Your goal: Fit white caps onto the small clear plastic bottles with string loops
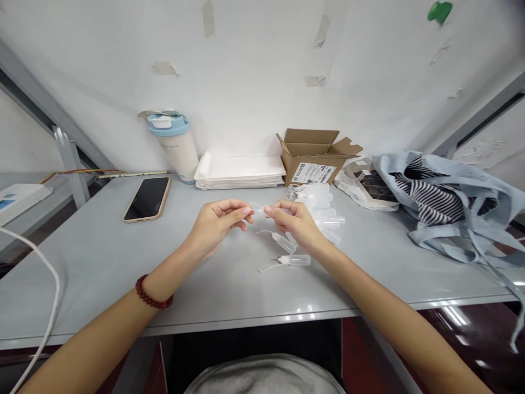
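Clear plastic piece [258, 210] is spanning left to right above the table [246, 295], the left hand [221, 221] and right hand [296, 223] pinching its ends between thumb and finger; one small bottle [301, 260] is lying nearer, closer to the right hand, tip pointing left.

I count my two hands [215, 225], one bracelet [148, 297], one phone [147, 198], one tumbler [179, 151], one carton [315, 171], one white stack [241, 172], and one blue bag [479, 186]. Two small bottles [300, 260] lie nearest me; the other bottles [316, 195], in one heap, I cannot count exactly.
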{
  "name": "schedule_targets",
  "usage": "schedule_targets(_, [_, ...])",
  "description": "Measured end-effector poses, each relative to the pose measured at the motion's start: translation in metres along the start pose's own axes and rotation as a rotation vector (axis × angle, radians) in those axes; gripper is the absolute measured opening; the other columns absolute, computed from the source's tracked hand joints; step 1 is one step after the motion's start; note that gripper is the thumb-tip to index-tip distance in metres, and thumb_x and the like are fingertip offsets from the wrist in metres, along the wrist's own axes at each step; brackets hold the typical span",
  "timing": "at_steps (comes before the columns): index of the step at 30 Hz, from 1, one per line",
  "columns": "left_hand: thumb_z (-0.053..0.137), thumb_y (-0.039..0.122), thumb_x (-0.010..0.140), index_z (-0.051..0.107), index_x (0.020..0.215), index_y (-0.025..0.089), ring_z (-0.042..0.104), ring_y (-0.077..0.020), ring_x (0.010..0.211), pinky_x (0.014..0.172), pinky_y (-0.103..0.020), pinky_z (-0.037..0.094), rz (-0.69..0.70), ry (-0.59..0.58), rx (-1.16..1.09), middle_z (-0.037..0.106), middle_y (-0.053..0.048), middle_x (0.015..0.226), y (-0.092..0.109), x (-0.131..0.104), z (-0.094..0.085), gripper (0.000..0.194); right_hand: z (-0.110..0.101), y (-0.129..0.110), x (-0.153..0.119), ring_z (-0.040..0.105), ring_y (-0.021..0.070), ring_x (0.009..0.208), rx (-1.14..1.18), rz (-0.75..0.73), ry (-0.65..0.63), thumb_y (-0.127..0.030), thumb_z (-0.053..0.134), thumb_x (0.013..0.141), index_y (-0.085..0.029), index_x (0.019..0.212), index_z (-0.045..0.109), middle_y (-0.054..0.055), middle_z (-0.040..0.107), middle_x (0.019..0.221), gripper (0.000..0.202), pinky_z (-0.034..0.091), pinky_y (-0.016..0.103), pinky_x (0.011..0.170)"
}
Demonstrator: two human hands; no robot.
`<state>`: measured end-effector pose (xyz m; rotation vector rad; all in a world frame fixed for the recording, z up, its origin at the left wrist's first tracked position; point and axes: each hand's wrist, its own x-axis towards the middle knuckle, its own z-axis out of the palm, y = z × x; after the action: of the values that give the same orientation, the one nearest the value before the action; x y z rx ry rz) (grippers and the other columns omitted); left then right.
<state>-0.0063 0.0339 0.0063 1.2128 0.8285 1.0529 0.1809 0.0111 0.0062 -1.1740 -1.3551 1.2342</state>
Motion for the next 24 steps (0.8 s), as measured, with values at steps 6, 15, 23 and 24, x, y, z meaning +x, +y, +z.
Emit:
schedule_targets(6, [0.077, 0.028, 0.07, 0.072, 0.077, 0.015, 0.064, -0.0162, 0.071, 0.061, -0.026, 0.049, 0.04, 0.024, 0.07, 0.07, -0.005, 0.077, -0.0003, -0.0005, 0.0004, 0.015, -0.0001, 0.0027, 0.0001, 0.027, 0.0073, 0.048, -0.015, -0.01, 0.02, -0.051, 0.067, 0.074, -0.017, 0.069, 0.06, -0.007, 0.031, 0.048, 0.035, 0.02, 0.024, 0.047])
schedule_targets(15, [0.071, 0.03, 0.074, 0.07, 0.076, 0.016, 0.06, -0.0144, 0.059, 0.058, -0.026, 0.048, 0.139, 0.126, 0.395, 0.067, -0.002, 0.065, 0.0065, -0.0053, 0.0084, 0.015, 0.0004, 0.0014, -0.0006, 0.03, 0.0074, 0.049, -0.104, -0.063, 0.042, -0.053, 0.064, 0.075, -0.016, 0.069, 0.06, -0.006, 0.035, 0.05, 0.038, 0.022, 0.023, 0.048])
schedule_targets(23, [0.07, 0.031, 0.075, 0.07, 0.076, 0.017, 0.058, -0.0149, 0.058, 0.056, -0.026, 0.046, 0.18, 0.079, 0.445, 0.067, -0.002, 0.064, 0.0043, -0.0072, 0.0065, 0.014, -0.0012, -0.0005, -0.0009, 0.032, 0.0078, 0.05, -0.159, -0.097, 0.016, -0.053, 0.064, 0.074, -0.016, 0.066, 0.06, -0.005, 0.039, 0.052, 0.039, 0.024, 0.024, 0.048])
schedule_targets(24, [0.069, 0.031, 0.075, 0.07, 0.077, 0.017, 0.058, -0.015, 0.059, 0.056, -0.026, 0.046, 0.189, 0.069, 0.465, 0.067, -0.002, 0.065, 0.0029, -0.0072, 0.0056, 0.015, -0.0016, -0.0008, -0.0009, 0.032, 0.0077, 0.05, -0.171, -0.1, 0.015, -0.053, 0.064, 0.074, -0.016, 0.066, 0.06, -0.005, 0.039, 0.052, 0.038, 0.024, 0.024, 0.048])
